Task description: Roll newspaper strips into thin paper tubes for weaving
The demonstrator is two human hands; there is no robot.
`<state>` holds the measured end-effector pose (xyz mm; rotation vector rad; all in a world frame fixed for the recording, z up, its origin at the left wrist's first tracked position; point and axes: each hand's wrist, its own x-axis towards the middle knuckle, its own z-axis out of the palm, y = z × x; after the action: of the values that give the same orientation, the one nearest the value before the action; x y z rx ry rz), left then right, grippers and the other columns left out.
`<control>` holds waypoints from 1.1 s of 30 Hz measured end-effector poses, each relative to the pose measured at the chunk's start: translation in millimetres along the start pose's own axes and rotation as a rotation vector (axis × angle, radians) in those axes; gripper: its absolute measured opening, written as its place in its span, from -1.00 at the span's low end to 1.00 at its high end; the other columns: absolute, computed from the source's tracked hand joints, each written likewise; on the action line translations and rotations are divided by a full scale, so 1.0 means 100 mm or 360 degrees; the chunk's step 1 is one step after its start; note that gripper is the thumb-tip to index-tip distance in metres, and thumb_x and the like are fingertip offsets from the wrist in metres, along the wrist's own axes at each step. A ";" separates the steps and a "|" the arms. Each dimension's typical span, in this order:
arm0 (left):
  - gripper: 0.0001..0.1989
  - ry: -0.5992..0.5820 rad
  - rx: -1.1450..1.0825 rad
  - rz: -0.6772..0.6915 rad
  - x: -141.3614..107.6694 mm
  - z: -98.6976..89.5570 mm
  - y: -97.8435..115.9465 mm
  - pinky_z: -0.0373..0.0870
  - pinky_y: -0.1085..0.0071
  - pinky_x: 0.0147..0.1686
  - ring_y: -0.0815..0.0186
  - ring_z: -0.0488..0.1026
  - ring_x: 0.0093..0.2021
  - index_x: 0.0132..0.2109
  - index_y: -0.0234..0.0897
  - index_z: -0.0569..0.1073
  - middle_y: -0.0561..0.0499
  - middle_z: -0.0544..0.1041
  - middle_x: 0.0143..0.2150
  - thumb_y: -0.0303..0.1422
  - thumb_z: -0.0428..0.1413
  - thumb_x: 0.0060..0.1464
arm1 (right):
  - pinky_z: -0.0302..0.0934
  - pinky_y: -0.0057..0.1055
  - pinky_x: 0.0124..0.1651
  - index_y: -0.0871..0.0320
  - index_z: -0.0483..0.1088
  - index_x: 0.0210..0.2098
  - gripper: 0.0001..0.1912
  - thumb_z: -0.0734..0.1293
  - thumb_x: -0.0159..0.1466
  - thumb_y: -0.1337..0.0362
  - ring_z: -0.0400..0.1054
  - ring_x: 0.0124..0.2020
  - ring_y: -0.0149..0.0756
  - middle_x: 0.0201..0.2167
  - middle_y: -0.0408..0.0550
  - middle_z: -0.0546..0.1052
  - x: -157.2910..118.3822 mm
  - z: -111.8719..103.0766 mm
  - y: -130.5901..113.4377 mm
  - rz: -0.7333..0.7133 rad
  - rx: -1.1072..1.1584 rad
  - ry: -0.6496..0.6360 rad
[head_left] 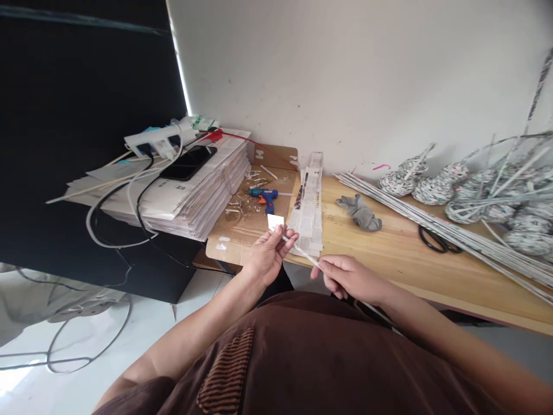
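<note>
A thin rolled paper tube (303,253) runs slantwise between my hands in front of the table edge. My left hand (271,253) pinches its upper end, where a flat white flap of paper (275,222) sticks up past the thumb. Lower and to the right, my right hand (345,275) has its fingers closed round the same tube, which passes back under the wrist toward my body. Just beyond the left hand lie flat newspaper strips (310,202), stacked on the table. A blue glue gun (264,197) rests on a stained cardboard sheet (233,233).
At left, a tall paper stack (207,199) carries a phone (189,162) and a power strip (155,141) with hanging cables. Rightward lie a grey glove (359,212), black scissors (432,239), long paper tubes (440,225) and several woven paper pieces (436,183) against the wall.
</note>
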<state>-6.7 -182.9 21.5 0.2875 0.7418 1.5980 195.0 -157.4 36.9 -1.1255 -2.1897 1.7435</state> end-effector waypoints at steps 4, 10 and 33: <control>-0.91 -0.0033 -0.0002 0.0015 0.00 -0.01 -0.03 0.52 0.45 -0.09 0.35 0.57 -0.25 -0.29 -0.42 0.52 -0.06 0.57 -0.33 -0.43 0.21 0.08 | 0.11 -0.46 -0.46 0.13 0.32 -0.26 -0.60 0.14 0.33 -0.08 0.20 -0.57 -0.40 -0.56 -0.19 0.33 0.00 0.00 -0.02 -0.0102 -0.0202 0.0168; -0.91 -0.0031 0.0016 -0.0016 -0.01 -0.02 -0.04 0.52 0.44 -0.10 0.32 0.58 -0.25 -0.29 -0.40 0.52 -0.06 0.57 -0.32 -0.43 0.23 0.07 | 0.11 -0.44 -0.43 0.14 0.36 -0.31 -0.57 0.09 0.36 -0.04 0.23 -0.58 -0.40 -0.58 -0.17 0.35 0.02 0.02 -0.05 -0.0116 -0.0332 0.0288; -0.94 0.0074 -0.0019 -0.0022 0.00 -0.12 0.02 0.54 0.60 -0.36 0.37 0.58 -0.34 -0.31 -0.43 0.55 -0.02 0.56 -0.39 -0.48 0.23 0.05 | 0.14 -0.45 -0.39 0.14 0.38 -0.35 -0.61 0.14 0.36 0.00 0.28 -0.53 -0.41 -0.56 -0.17 0.39 0.20 0.09 -0.09 -0.0226 -0.0492 0.0358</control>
<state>-15.4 -185.9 14.1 0.2369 0.7682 1.6001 172.0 -153.0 35.3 -1.1289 -2.3802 1.1876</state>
